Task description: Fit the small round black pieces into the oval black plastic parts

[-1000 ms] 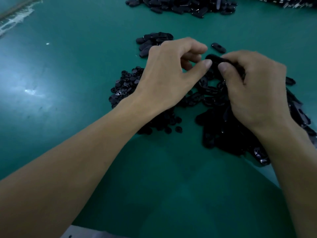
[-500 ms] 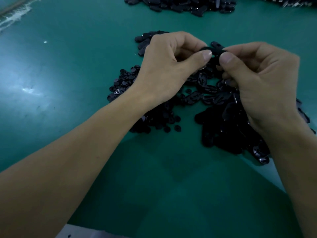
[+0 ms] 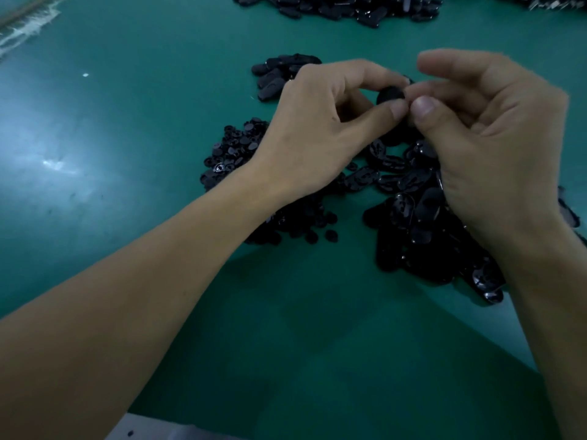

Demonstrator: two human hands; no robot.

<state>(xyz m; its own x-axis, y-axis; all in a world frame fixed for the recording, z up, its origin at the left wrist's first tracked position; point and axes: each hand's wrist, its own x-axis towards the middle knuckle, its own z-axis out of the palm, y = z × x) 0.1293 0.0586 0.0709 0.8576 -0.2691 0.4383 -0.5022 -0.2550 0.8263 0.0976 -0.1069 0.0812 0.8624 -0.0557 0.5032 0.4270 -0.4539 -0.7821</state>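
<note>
I'm mid-fit: my left hand pinches an oval part held above the bench, and my right hand pinches its other end. The round piece is hidden, I judge, between my fingertips. Next comes a square thumb press to seat it.

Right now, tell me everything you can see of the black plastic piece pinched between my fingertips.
The black plastic piece looks matte and rounded; only one end shows, so its full shape cannot be told. The left hand and the right hand pinch it at their fingertips, above the heap of oval black plastic parts.
</note>
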